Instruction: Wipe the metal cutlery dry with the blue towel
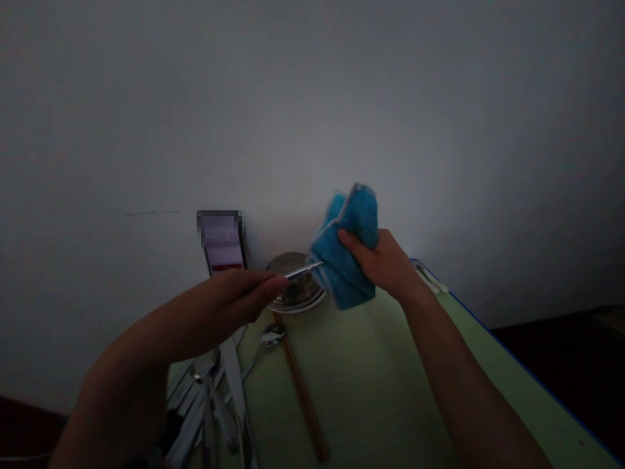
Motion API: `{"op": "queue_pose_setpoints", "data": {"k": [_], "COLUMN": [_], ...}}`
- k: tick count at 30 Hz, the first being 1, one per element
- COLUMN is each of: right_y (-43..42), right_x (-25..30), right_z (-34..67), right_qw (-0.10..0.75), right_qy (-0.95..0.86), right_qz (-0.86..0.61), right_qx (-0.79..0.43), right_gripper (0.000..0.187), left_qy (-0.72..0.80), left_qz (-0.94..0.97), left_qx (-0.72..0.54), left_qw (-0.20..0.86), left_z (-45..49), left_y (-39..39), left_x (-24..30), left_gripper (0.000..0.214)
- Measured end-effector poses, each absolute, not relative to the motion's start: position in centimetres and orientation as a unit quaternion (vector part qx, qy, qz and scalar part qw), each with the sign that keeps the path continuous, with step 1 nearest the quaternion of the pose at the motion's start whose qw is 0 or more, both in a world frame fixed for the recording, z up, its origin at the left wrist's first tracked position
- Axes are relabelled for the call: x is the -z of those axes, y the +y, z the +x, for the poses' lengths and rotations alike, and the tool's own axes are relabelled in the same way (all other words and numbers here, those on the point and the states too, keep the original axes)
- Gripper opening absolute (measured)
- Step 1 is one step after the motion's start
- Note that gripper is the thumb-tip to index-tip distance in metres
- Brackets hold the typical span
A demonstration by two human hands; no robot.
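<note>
One metal utensil (303, 270) sat pinched in the left hand (249, 296), jutting toward two o'clock against the blue cloth (346, 267). The right hand (387, 264) clasped the cloth, which spread toward ten o'clock.

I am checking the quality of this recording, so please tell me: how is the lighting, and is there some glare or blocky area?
Head view: dim overall, with the wall lighter around the middle and darker toward the sides; head view: small bright glints on the spoon beside the chopsticks; head view: coarse pixel blocks around the phone's upper part.
</note>
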State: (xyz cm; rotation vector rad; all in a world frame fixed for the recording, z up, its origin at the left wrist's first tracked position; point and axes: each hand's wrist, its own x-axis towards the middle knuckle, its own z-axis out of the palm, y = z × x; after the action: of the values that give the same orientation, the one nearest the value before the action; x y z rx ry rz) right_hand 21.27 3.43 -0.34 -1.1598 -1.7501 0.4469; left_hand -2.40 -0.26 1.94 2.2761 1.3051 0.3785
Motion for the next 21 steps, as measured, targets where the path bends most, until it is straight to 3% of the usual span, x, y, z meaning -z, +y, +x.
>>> {"op": "queue_pose_setpoints", "data": {"k": [10,13,18,21], "right_y": [3.1,3.6,4.0,4.5], "right_x": [-0.6,-0.3,0.8,2.2], "right_z": [22.6,24.2,23.9,22.5], "right_qw": [0.400,0.369,0.151,0.046], "right_qy": [-0.703,-0.690,-0.796,-0.842], "right_qz": [-0.587,-0.618,-0.538,-0.467], "right_qx": [-0.026,-0.072,-0.231,-0.267], "right_gripper": [0.041,0.045,0.043,0.040], "left_qy": [0.525,0.529,0.520,0.516], "left_qz": [0.810,0.806,0.801,0.799], "left_qx": [-0.117,-0.123,-0.159,-0.160], "left_qw": [0.233,0.236,0.251,0.262], "left_z": [-4.3,-5.5,-5.1,-4.0], "left_y": [-0.8,-0.6,0.4,1.2], "left_x": [-2.5,-2.6,-2.1,-1.3], "left_gripper": [0.043,0.043,0.039,0.041]}}
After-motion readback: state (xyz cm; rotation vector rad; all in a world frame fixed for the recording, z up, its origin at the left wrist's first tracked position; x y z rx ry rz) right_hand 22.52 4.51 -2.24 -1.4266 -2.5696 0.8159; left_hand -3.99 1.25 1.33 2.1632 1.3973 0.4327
